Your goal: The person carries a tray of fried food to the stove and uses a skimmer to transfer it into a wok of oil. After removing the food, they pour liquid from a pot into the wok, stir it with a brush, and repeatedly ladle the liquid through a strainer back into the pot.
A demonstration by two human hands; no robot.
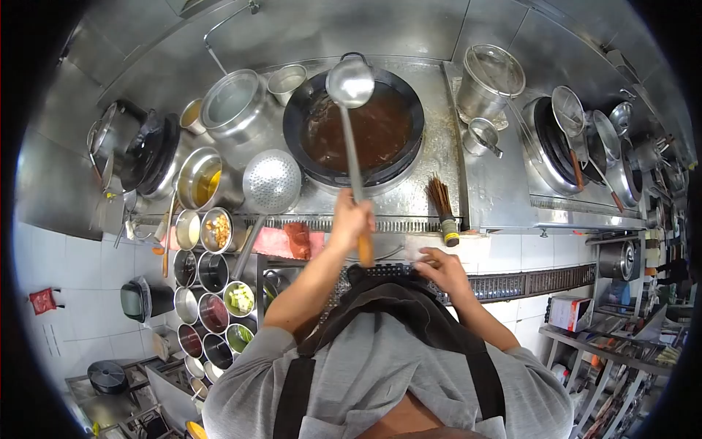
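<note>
My left hand is wrapped round the handle of a long ladle, low down near its wooden end. The ladle's shiny bowl is over the far side of a black wok, which holds dark brown liquid. My right hand is at the stove's front edge, fingers loosely bent and apart, close to a whitish cloth; contact with it cannot be made out. A bamboo brush lies just beyond that hand. Left of the wok rests a perforated skimmer.
Pots and bowls crowd the left: a large steel pot, a pot of oil and several ingredient tins. A pink cloth lies at the front edge. Right stand a strainer-topped pot, a small steel cup and another wok.
</note>
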